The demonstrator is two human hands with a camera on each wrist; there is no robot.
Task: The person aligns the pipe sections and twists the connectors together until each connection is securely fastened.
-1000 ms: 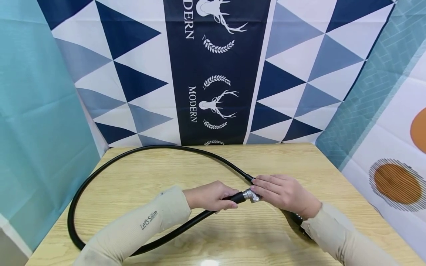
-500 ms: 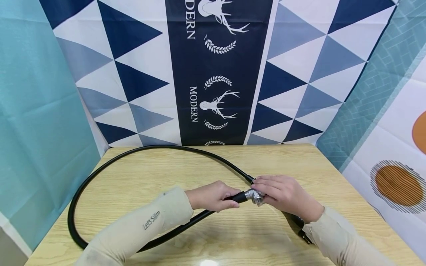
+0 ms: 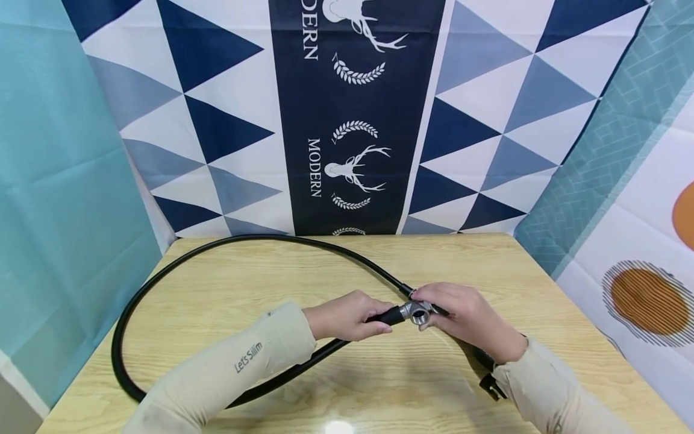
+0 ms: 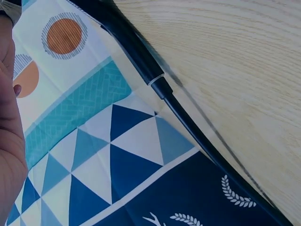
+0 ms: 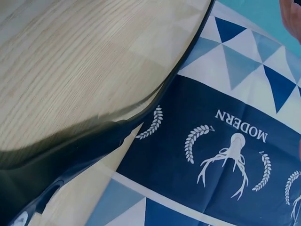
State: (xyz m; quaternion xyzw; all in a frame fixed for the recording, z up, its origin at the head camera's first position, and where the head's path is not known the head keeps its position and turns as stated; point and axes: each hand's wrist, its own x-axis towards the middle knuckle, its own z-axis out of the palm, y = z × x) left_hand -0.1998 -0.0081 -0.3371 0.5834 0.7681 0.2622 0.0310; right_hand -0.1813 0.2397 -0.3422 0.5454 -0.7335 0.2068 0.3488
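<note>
A long black hose (image 3: 260, 237) loops over the wooden table. Its near end carries a silver threaded metal fitting (image 3: 418, 313), whose round opening faces the head camera. My left hand (image 3: 347, 316) grips the hose just left of this fitting, with fingers and thumb curled round it. From the right, my right hand (image 3: 466, 316) pinches the fitting between thumb and fingers. Under that hand and wrist lies a thick black handle-like part (image 3: 479, 358), partly hidden in the head view. The left wrist view shows this thick part (image 4: 136, 52) narrowing into the hose.
The light wooden table (image 3: 260, 283) ends at a patterned cloth backdrop (image 3: 352, 120). Teal cloth (image 3: 70, 211) hangs at the left, and white cloth with orange circles (image 3: 645, 295) at the right. The hose loop reaches the table's back edge.
The metal fitting has turned between my hands, so its threaded opening now shows fully. My right thumb and fingers have shifted on it, and my left hand stays almost in place.
</note>
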